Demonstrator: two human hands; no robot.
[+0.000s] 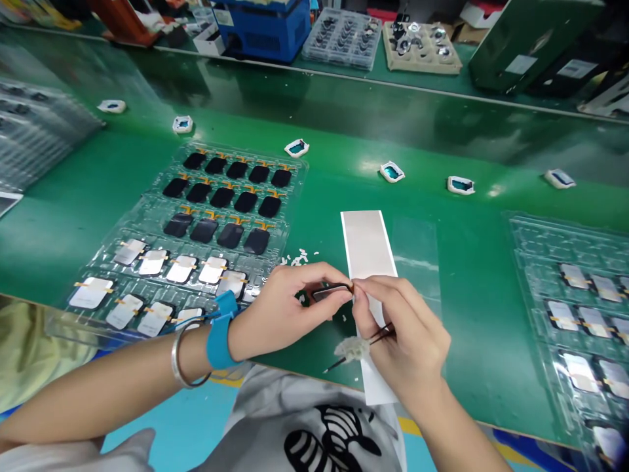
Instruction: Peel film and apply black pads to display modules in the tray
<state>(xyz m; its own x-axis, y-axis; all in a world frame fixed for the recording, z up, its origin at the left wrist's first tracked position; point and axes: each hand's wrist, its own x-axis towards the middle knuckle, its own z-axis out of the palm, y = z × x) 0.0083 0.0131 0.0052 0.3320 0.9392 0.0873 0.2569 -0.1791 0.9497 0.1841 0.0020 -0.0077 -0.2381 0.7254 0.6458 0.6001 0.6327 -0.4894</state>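
Note:
My left hand (285, 301) holds a small dark display screen (330, 292) between thumb and fingers, tilted nearly edge-on. At the screen's right end, the thumb and forefinger of my right hand (413, 328) pinch together at its edge; whatever lies between those fingertips is too small to make out. Tucked in the same hand are dark tweezers (334, 366) with a whitish wrapping, their tip pointing left. Beneath my hands runs a long white-edged paper strip (368, 242). Tiny white pieces (297, 258) lie scattered beyond my left hand.
A clear tray (147, 213) of screens, some dark side up and some silver, stands at left. Another clear tray (531, 269) holds silver-backed screens at right. Several white-rimmed pieces (392, 172) line the far side. A blue machine (265, 29) sits on the shelf.

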